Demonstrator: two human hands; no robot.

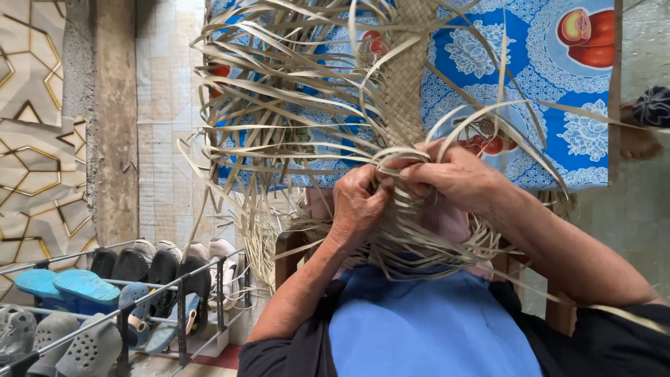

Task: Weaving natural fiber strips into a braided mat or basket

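- Hands first: I see my left hand (359,202) and right hand (457,174) close together at the middle of the view, nearly touching, both closed around a bunch of pale flat straw-coloured weaving strips (401,162).
- Fingers of the left hand curl in from below and the left; the right hand comes over the top from the right, its fingers bent down onto the same bunch. Both are clamped on strips; I cannot tell how many each one pinches.
- The narrow woven band of pale plaited strips (412,77) rises straight up and away from my hands, its long axis running from the grip toward the top of the view. Its worked end sits right between the two hands, equally near to both.
- Loose unwoven strips fan out from the band to the left and right and loop down over my lap.
- Behind it lies a worktop under a blue cloth with white lace patterns and fruit pictures (558,91).
- At lower left stands a metal shoe rack (150,307) holding sandals and clogs, well apart from the hands.
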